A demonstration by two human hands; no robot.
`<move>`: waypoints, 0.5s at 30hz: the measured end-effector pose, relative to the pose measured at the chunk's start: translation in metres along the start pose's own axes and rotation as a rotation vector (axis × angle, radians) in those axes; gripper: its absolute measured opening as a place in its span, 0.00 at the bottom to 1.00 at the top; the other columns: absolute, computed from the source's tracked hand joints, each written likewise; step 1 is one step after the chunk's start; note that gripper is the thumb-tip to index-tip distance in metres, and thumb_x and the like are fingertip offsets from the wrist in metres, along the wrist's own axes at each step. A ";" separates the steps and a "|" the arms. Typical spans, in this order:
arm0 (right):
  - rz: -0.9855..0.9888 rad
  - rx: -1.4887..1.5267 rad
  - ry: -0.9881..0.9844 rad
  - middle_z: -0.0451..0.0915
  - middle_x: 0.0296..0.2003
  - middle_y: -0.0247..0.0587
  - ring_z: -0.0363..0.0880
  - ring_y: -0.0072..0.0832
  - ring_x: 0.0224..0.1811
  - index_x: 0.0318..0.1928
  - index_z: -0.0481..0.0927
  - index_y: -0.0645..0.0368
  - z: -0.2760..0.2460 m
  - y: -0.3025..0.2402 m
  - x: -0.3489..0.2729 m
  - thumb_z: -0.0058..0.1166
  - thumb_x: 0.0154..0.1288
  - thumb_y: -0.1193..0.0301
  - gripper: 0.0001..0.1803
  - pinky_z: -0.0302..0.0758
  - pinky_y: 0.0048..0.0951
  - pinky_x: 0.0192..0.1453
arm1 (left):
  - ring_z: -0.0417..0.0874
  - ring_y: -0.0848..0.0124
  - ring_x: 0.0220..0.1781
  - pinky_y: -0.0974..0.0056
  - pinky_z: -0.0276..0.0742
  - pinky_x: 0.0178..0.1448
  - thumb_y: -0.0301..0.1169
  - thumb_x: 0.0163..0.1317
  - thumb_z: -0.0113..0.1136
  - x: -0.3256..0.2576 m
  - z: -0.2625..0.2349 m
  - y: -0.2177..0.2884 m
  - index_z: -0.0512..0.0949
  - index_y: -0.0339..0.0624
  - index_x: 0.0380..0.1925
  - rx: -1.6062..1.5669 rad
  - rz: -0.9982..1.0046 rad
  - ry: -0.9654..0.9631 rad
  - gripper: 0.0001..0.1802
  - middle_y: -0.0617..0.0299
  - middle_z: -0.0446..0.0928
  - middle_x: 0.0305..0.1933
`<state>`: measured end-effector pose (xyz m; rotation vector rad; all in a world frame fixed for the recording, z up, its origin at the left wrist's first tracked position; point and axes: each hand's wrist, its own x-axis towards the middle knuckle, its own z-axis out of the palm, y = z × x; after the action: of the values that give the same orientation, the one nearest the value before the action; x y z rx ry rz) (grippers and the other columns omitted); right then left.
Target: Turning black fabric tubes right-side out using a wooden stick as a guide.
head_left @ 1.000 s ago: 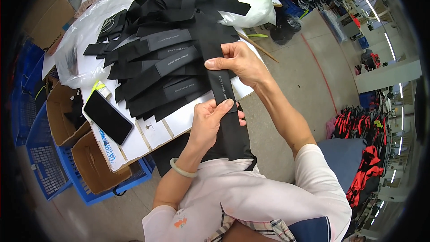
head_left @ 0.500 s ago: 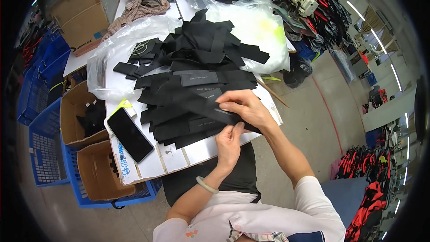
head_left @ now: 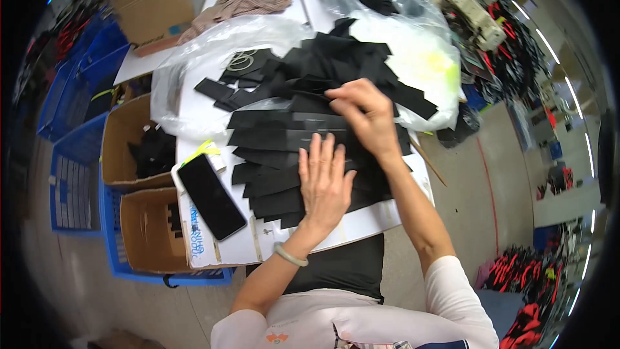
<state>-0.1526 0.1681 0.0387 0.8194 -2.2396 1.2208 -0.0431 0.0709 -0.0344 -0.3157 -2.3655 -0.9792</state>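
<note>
The left hand (head_left: 326, 187) lies flat and spread over the overlapping black strips (head_left: 265, 155) near the table's near edge, palm down, its fingers pointing far and slightly left, the thumb out to the right. It grasps nothing; the forearm rises from the near side, a pale bracelet (head_left: 290, 255) at the wrist.

The right hand (head_left: 368, 119) is farther off and to the right, wrist bent, fingers curled and turned left, thumb reaching toward the fingertips. It is blurred, so I cannot tell whether a strip is pinched there. Its forearm slants in from the near right.

The strips fan across the white table (head_left: 371, 216), between a dark phone (head_left: 212, 197) on the left and a heaped pile of black pieces (head_left: 352, 58) on the far side.
</note>
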 end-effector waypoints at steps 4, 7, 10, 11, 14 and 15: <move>0.004 -0.055 -0.285 0.79 0.32 0.40 0.79 0.31 0.32 0.36 0.83 0.62 0.028 0.007 0.037 0.59 0.54 0.78 0.07 0.74 0.28 0.37 | 0.55 0.51 0.72 0.44 0.45 0.72 0.30 0.53 0.63 -0.005 0.008 -0.008 0.70 0.34 0.56 0.010 -0.032 -0.015 0.29 0.48 0.63 0.65; -0.103 -0.061 -0.498 0.81 0.33 0.46 0.82 0.40 0.36 0.37 0.82 0.64 0.098 0.008 0.070 0.57 0.54 0.79 0.08 0.76 0.33 0.41 | 0.55 0.51 0.72 0.44 0.46 0.72 0.31 0.53 0.62 -0.009 0.011 -0.012 0.70 0.33 0.55 0.026 -0.061 -0.005 0.28 0.47 0.63 0.65; 0.049 -0.454 -0.608 0.80 0.35 0.58 0.80 0.50 0.41 0.39 0.81 0.63 0.168 0.020 0.082 0.61 0.50 0.72 0.14 0.77 0.41 0.46 | 0.55 0.51 0.72 0.43 0.46 0.72 0.31 0.54 0.60 -0.012 0.014 -0.012 0.69 0.33 0.55 0.007 -0.078 -0.044 0.28 0.47 0.65 0.62; 0.078 -0.555 -0.623 0.80 0.37 0.61 0.80 0.53 0.42 0.40 0.80 0.63 0.181 0.023 0.083 0.62 0.50 0.69 0.16 0.77 0.42 0.47 | 0.56 0.51 0.71 0.42 0.46 0.72 0.32 0.54 0.60 -0.012 0.017 -0.012 0.70 0.34 0.55 -0.041 -0.078 -0.027 0.27 0.48 0.66 0.61; 0.194 -0.605 -0.684 0.79 0.41 0.59 0.79 0.54 0.43 0.41 0.80 0.62 0.203 0.025 0.078 0.63 0.50 0.67 0.18 0.78 0.43 0.45 | 0.60 0.53 0.69 0.41 0.45 0.73 0.34 0.54 0.61 -0.019 0.013 -0.017 0.72 0.36 0.53 -0.276 -0.042 -0.010 0.27 0.50 0.68 0.60; 0.257 -0.567 -0.610 0.80 0.39 0.57 0.81 0.51 0.41 0.38 0.81 0.62 0.206 0.024 0.075 0.58 0.51 0.71 0.13 0.77 0.44 0.45 | 0.60 0.53 0.69 0.41 0.45 0.73 0.34 0.54 0.61 -0.020 0.013 -0.019 0.72 0.36 0.53 -0.268 -0.037 -0.003 0.27 0.50 0.68 0.60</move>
<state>-0.2455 -0.0190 -0.0311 0.7466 -3.0407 0.3758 -0.0399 0.0663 -0.0639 -0.3747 -2.2500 -1.3177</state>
